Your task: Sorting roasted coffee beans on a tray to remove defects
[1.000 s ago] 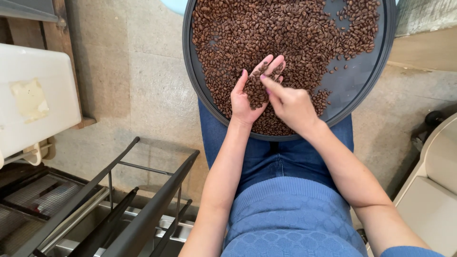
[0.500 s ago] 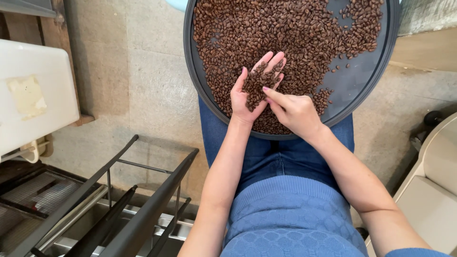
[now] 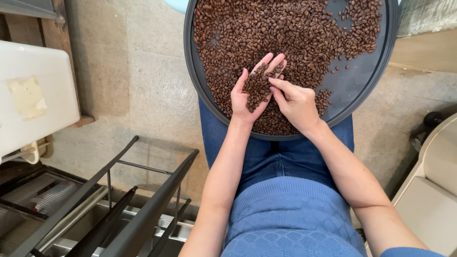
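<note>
Resting on the person's lap, a round dark tray (image 3: 366, 81) carries a broad spread of roasted coffee beans (image 3: 285, 28), thick across its upper left and thinning to bare metal toward the lower right. The left hand (image 3: 252, 93) lies palm up over the tray's near edge, fingers (image 3: 271, 62) spread loosely and slightly cupped, cradling a small heap of beans (image 3: 257, 88) in the palm. The right hand (image 3: 296, 104) sits just beside it, its fingers (image 3: 278, 85) drawn together with the tips touching the heap at the palm's edge; whether a bean is pinched between them cannot be told. Blue jeans (image 3: 285, 159) and a blue knitted top (image 3: 290, 219) show below. To the left stand a black metal rack (image 3: 143, 200) and a white box (image 3: 35, 95) on the stone floor (image 3: 152, 95).
</note>
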